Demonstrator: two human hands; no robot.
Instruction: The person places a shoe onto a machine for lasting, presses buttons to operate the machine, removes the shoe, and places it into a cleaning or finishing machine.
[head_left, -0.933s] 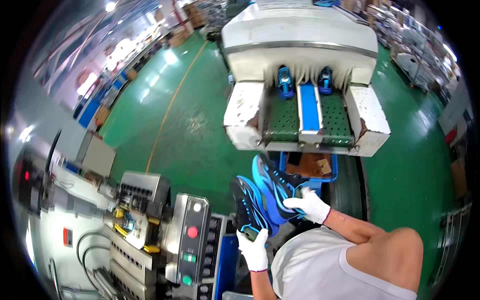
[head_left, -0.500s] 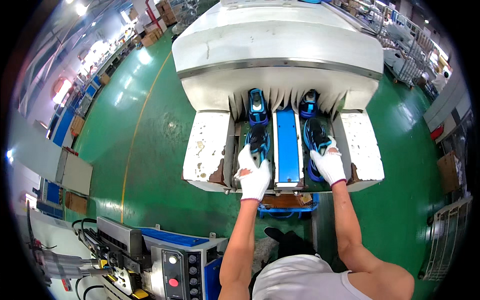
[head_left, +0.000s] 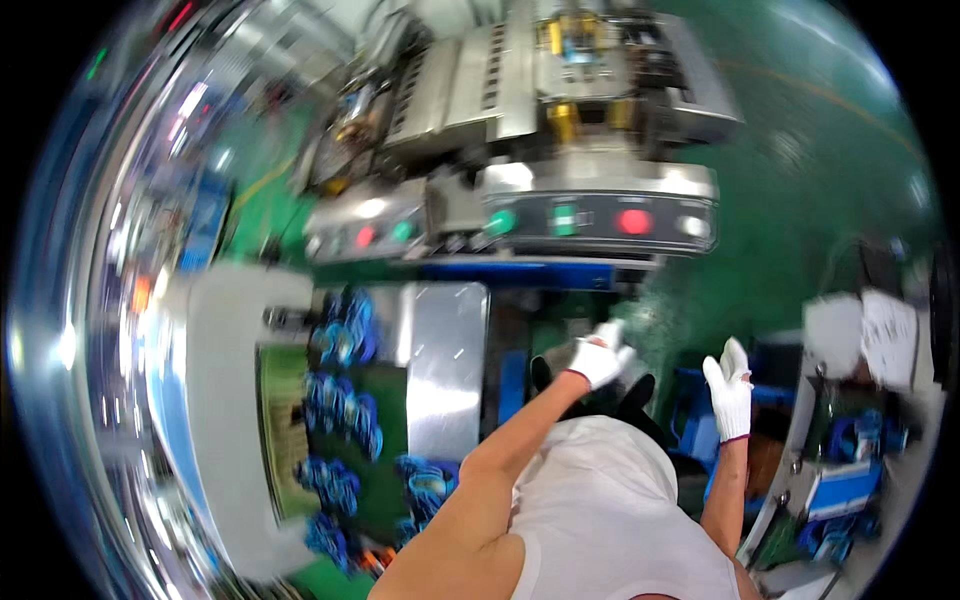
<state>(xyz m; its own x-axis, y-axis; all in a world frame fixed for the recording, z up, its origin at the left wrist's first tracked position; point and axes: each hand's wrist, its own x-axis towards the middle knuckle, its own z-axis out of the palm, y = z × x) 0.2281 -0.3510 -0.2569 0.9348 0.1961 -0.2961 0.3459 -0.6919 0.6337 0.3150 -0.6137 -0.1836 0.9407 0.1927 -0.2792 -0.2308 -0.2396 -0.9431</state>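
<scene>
L hand: gloved, blurred, fingers apart, by white shirt | R hand: gloved, thumb apart from fingers, near blue crate | blue shoes: on conveyor, right; more shoes in rows left, near metal panel

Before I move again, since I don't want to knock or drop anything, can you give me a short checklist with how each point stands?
1. Left grip empty: ok, nothing seen in it, though blurred.
2. Right grip empty: ok, fingers open.
3. White gloves on both hands: ok.
4. Hands off the button panel: ok, both apart from it.
5. Sharp view of the shoes on the left: not ok, blurred.
6. Shoes on the right in matching pairs: cannot tell.
</scene>
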